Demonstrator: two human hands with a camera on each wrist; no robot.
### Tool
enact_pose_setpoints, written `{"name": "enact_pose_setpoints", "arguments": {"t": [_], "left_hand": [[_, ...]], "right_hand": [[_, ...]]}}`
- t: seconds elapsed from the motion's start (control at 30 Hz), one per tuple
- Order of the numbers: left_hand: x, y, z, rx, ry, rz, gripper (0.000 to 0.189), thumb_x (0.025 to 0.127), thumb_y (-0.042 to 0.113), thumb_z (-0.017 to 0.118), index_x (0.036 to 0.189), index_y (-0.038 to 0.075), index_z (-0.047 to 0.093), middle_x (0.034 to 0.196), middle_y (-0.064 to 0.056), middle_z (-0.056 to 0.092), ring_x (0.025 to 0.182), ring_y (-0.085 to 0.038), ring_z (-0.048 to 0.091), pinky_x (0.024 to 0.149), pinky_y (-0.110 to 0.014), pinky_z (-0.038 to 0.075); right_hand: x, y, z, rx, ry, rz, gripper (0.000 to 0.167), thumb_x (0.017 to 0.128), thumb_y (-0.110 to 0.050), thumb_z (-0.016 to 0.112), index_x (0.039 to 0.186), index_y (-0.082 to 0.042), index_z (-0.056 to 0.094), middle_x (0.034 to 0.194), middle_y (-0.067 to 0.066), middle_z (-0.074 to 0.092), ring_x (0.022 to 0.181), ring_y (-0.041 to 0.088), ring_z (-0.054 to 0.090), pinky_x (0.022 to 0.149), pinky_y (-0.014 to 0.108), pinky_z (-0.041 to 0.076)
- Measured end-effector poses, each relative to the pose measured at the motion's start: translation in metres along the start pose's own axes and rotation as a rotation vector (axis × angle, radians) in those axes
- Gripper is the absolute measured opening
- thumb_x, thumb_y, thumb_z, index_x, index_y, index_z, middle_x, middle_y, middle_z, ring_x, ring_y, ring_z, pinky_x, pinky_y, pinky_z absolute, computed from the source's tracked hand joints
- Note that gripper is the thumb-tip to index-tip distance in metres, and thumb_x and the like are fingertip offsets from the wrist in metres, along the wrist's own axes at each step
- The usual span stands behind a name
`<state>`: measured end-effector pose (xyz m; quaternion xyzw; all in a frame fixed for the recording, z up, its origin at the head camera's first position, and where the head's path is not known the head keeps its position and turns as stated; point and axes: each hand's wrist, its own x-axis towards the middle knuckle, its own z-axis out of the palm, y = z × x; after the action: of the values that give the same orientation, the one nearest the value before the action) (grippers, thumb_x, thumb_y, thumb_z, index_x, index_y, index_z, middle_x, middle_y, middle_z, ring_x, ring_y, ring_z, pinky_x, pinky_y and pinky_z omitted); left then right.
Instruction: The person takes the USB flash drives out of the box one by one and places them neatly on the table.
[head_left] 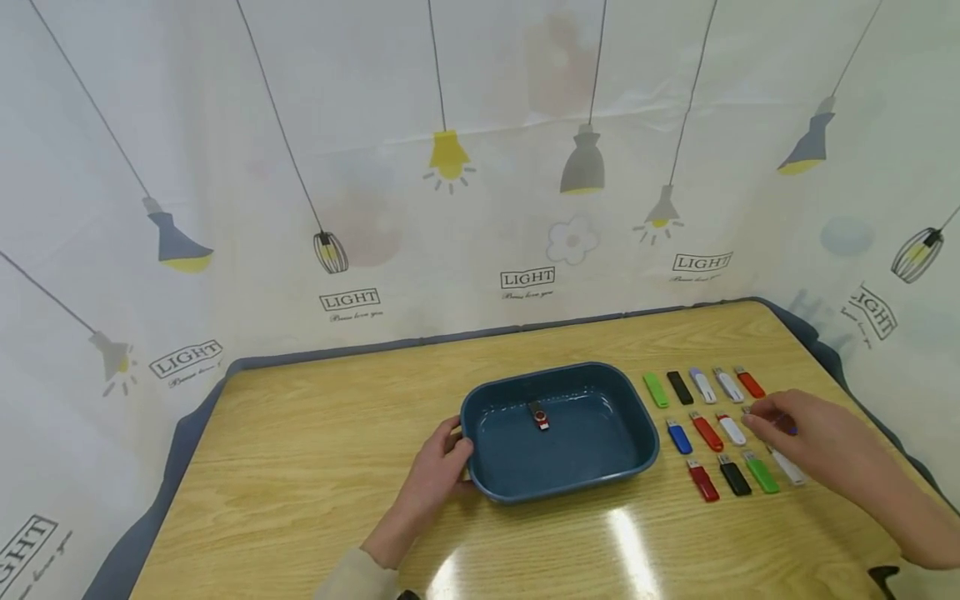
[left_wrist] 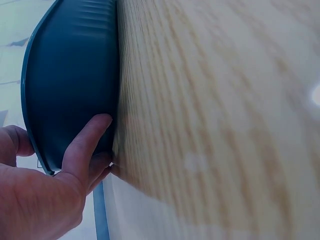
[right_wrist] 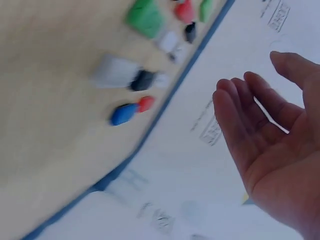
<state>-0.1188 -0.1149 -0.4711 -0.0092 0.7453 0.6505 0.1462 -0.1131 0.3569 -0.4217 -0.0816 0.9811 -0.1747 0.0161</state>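
Observation:
A dark blue rectangular tray [head_left: 517, 479] stands mid-table. Inside it lies one USB stick [head_left: 539, 417], red with a dark swivel cover. My left hand [head_left: 431, 471] grips the tray's left end. In the left wrist view its fingers press the outer wall of the tray [left_wrist: 75, 85], and part of the hand curls at the rim. Over the right side of the table hovers my right hand [head_left: 810, 429], partly covering a blue USB stick. In the right wrist view, this hand [right_wrist: 270, 135] has loosely bent fingers apart from the thumb, with nothing between them.
Several USB sticks lie in rows right of the tray, among them a green one [head_left: 656, 389], a black one [head_left: 734, 475], a dark red one [head_left: 702, 481] and a white one [head_left: 786, 465]. A lamp-patterned cloth [head_left: 465, 250] hangs around the back and sides of the wooden table [head_left: 315, 450].

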Motion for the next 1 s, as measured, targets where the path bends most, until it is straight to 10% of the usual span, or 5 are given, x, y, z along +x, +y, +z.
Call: {"name": "enact_pose_setpoints", "arguments": {"t": [1.0], "left_hand": [[0.001, 0.001, -0.002, -0.024, -0.033, 0.018, 0.057, 0.104, 0.015, 0.047, 0.156, -0.004, 0.036, 0.153, -0.033, 0.044, 0.120, -0.040, 0.062, 0.082, -0.048, 0.062]], "right_hand": [[0.091, -0.178, 0.008, -0.177, -0.026, -0.827, 0.032, 0.096, -0.017, 0.074, 0.126, -0.007, 0.069, 0.124, 0.008, 0.067, 0.108, 0.023, 0.067, 0.087, 0.039, 0.059]]}}
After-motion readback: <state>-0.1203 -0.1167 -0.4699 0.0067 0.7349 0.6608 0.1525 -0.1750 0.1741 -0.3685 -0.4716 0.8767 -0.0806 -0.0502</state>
